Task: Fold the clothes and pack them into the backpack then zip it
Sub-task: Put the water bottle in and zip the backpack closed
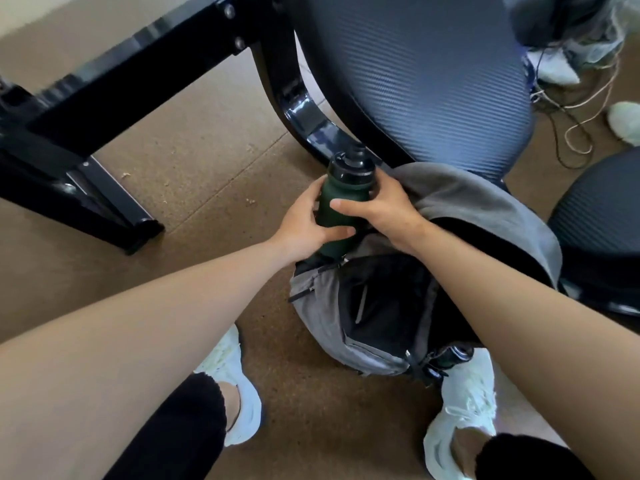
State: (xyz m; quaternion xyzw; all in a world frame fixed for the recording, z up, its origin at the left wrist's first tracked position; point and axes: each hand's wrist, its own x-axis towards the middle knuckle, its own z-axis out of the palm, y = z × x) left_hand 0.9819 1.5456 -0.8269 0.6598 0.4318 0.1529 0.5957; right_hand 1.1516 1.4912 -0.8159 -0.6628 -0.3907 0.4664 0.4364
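A grey backpack (322, 320) stands on the brown floor between my feet, its main compartment unzipped and showing a dark lining. Its top flap leans back against a chair seat. Both hands grip a dark green bottle (341, 199) with a black lid, which stands upright at the backpack's left side, its base hidden behind the bag's edge. My left hand (304, 225) wraps the bottle's lower left side. My right hand (377, 207) curls round its right side, thumb across the front. No clothes are in sight.
A dark blue mesh chair seat (415, 81) rises just behind the backpack, and a second chair (602, 220) stands at the right. A black table frame (69, 140) crosses the upper left. Cables and a white shoe (554, 67) lie at the far right. My white shoes flank the bag.
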